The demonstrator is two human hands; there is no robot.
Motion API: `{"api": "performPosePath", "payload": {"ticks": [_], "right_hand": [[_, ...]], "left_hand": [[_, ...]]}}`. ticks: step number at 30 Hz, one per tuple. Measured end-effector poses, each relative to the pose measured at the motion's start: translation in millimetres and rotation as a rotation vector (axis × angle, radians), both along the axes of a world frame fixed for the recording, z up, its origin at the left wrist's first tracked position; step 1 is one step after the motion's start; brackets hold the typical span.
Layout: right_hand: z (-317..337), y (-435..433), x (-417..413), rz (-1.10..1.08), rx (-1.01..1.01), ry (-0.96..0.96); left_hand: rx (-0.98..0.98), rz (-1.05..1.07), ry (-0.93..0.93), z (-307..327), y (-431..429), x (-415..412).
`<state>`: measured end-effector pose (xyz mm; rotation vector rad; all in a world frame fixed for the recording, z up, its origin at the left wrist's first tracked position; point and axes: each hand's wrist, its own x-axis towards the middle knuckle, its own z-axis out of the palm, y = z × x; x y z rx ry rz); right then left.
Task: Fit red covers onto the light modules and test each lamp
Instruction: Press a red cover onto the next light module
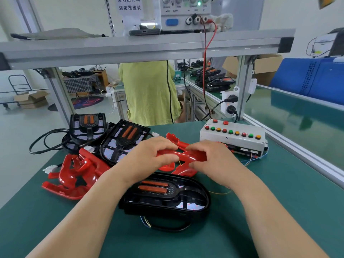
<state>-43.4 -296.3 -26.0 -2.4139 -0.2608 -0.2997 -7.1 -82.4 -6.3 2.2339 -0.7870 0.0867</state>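
Module (167, 197), red cover (186, 155), button box (232, 139)

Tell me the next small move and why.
Probably lower the red cover onto the near black light module and line up their outlines: both the left hand and right hand grip the cover just beyond that module, which lies bare on the mat.

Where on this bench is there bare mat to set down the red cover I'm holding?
Bare green mat lies right of your right forearm, in front of the button box, and at the near left below the loose red covers. The back left is crowded with black modules and cables.
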Motion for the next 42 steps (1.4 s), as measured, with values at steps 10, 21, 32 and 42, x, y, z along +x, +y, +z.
{"api": "performPosePath", "payload": {"ticks": [10,21,32,42], "right_hand": [[8,-6,-5,-0.092,0.043,0.018],[4,-8,-5,0.129,-0.387,0.552],[-6,13,2,-0.040,0.649,0.439],[-12,9,10,-0.051,1.333,0.684]], "left_hand": [[-0.018,0.140,-0.023,-15,19,-4],[-0.153,0.292,0.125,-34,28,4],[-0.454,0.349,0.061,-18,37,4],[-0.362,0.126,-0.008,-15,23,-18]]}}
